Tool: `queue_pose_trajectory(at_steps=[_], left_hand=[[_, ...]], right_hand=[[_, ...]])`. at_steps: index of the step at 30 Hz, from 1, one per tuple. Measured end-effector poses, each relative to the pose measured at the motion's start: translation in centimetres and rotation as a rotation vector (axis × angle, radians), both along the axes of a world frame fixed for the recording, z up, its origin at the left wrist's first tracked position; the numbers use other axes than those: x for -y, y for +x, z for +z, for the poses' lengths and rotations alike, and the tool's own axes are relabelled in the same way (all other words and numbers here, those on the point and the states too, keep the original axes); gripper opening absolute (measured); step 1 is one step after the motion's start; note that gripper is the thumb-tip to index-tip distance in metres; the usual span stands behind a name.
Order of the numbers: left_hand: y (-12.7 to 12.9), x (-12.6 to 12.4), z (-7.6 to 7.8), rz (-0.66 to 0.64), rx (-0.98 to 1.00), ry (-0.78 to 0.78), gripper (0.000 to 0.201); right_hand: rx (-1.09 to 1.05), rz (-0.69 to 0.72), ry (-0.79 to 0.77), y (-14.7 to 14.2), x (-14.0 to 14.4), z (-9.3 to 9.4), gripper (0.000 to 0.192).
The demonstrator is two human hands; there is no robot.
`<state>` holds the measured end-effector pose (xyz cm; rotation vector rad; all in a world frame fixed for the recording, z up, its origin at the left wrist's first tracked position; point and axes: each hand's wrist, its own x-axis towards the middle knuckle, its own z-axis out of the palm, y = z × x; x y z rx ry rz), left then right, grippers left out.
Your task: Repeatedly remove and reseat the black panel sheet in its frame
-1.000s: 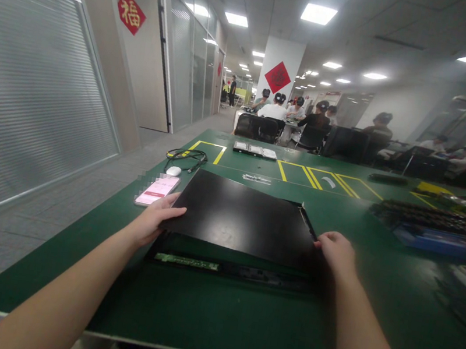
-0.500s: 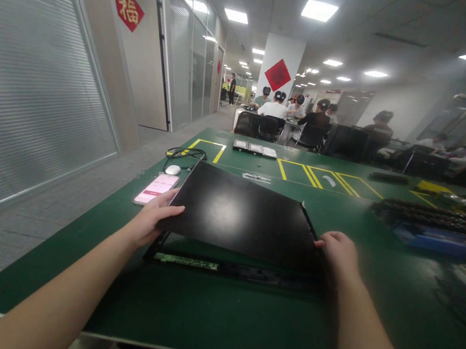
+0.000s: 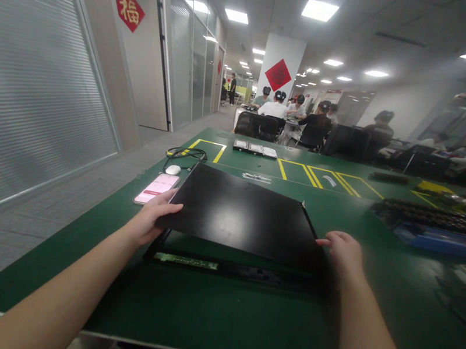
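Left hand (image 3: 149, 221) pinches the near-left corner of the black display panel (image 3: 241, 214), thumb on top, fingers hidden under; right hand (image 3: 342, 252) is curled on the near-right corner, grip underneath not visible. Panel's near edge is tilted up off its frame (image 3: 218, 266) on the green table (image 3: 202, 311); far edge looks down. Judged thin, light, stiff but fragile, glossy so slippery; hold by edges at both corners, no flexing. Pink-screened phone (image 3: 156, 188) lies just left; mouse (image 3: 173, 170) beyond.

Ceiling panels (image 3: 319, 11) lighting scene evenly; faint glare showing on black panel (image 3: 239, 214). Wide-angle bending edges; right bkgd blurring, w/ soft shadows.
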<state>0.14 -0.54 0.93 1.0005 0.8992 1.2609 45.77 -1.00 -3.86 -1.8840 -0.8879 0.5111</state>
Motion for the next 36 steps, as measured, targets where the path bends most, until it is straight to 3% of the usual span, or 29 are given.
queue_pose_trajectory(at_steps=[6, 13, 16, 25, 36], left_hand=[[0.3, -0.1, -0.5, -0.019, 0.006, 0.004, 0.085], [0.4, -0.3, -0.9, -0.036, 0.014, -0.018, 0.075], [0.5, -0.3, -0.8, -0.027, 0.012, -0.017, 0.074], [0.3, -0.3, -0.9, -0.05, -0.016, -0.039, 0.073], [-0.4, -1.1, -2.3, -0.095, -0.047, -0.058, 0.069]], right_hand=[[0.075, -0.008, -0.039, 0.5, 0.0, 0.0, 0.029], [0.394, 0.077, -0.24, -0.7, 0.1, 1.0, 0.02], [0.475, 0.098, -0.259, -1.1, 0.2, 1.2, 0.022], [0.474, 0.097, -0.216, -0.4, -0.2, 0.4, 0.021], [0.456, 0.095, -0.238, 0.0, -0.3, 0.2, 0.021]])
